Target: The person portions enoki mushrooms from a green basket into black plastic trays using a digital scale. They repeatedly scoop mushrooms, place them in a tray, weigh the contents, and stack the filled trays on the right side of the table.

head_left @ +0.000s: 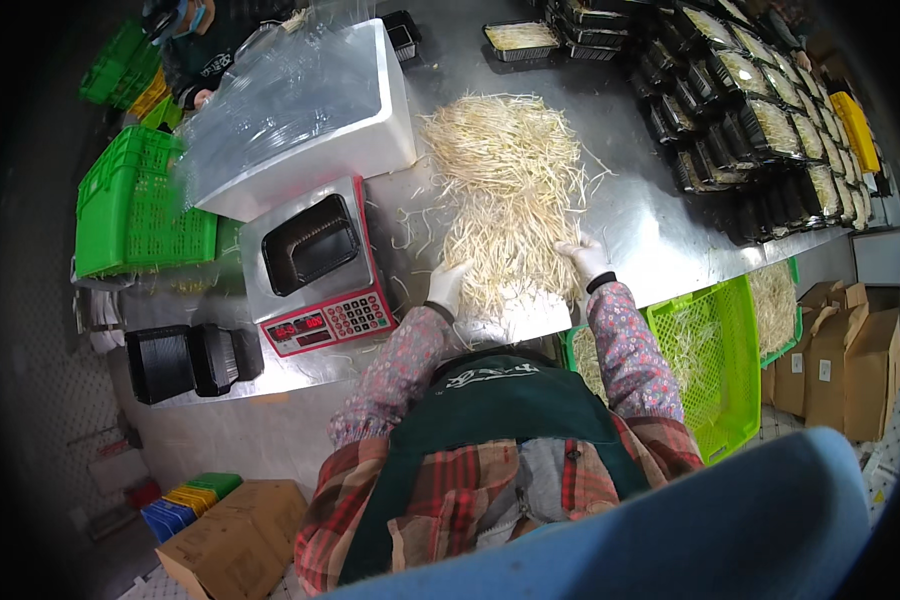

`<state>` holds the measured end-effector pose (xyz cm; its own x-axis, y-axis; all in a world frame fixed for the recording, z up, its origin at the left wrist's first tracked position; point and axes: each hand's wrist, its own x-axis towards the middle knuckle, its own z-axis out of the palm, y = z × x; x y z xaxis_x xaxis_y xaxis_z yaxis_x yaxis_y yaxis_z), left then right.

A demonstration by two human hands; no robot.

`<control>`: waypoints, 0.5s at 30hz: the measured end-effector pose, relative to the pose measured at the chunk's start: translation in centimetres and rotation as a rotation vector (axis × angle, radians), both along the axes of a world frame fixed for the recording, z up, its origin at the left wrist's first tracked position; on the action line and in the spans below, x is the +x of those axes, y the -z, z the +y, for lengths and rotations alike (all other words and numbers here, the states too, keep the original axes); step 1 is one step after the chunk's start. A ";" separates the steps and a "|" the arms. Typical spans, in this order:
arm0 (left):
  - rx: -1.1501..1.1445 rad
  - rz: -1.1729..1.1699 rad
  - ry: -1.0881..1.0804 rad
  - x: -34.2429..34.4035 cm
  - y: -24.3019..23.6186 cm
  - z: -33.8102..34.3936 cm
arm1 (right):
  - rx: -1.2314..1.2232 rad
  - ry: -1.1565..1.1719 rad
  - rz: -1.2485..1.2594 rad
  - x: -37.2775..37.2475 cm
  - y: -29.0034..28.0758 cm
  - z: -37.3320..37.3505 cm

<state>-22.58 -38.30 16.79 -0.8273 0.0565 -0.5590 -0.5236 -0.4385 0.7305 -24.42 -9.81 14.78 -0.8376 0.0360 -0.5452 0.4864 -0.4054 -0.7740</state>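
Note:
A long heap of pale bean sprouts (510, 190) lies on the steel table in front of me. My left hand (448, 286), in a white glove, is closed against the heap's near left side, with fingertips partly hidden among the sprouts. On the near right side, my gloved right hand (586, 260) grips the sprouts from the opposite flank. Between my hands, a white flat surface (520, 318) shows under the near end of the heap. To the left, an empty black tray (311, 245) rests on a red-framed digital scale (325, 325).
Behind the scale stands a white foam box (305, 165) with clear film over it. Filled black trays (770, 130) are stacked at the right. Green crates (715, 365) sit below the table's near right edge; another green crate (140, 205) and empty black trays (175, 362) are left. Someone works at far left.

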 end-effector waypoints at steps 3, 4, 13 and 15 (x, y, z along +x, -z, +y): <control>0.005 0.036 -0.006 -0.1 1.0 -1.9 | -0.100 0.055 0.012 0.2 0.1 2.3; 0.060 0.023 -0.004 -0.1 1.1 -2.5 | -0.059 0.056 -0.015 0.5 0.1 2.7; 0.035 -0.056 0.008 1.0 -0.8 -5.9 | 0.257 0.054 0.000 1.9 1.0 5.8; 0.103 -0.042 -0.032 1.5 -0.9 -6.0 | 0.293 0.080 0.053 2.1 2.0 6.3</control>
<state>-21.12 -44.33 17.71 -0.8054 0.0894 -0.5859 -0.5375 -0.5267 0.6585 -22.29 -3.49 12.82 -0.8527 0.2521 -0.4575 0.4180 -0.1961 -0.8870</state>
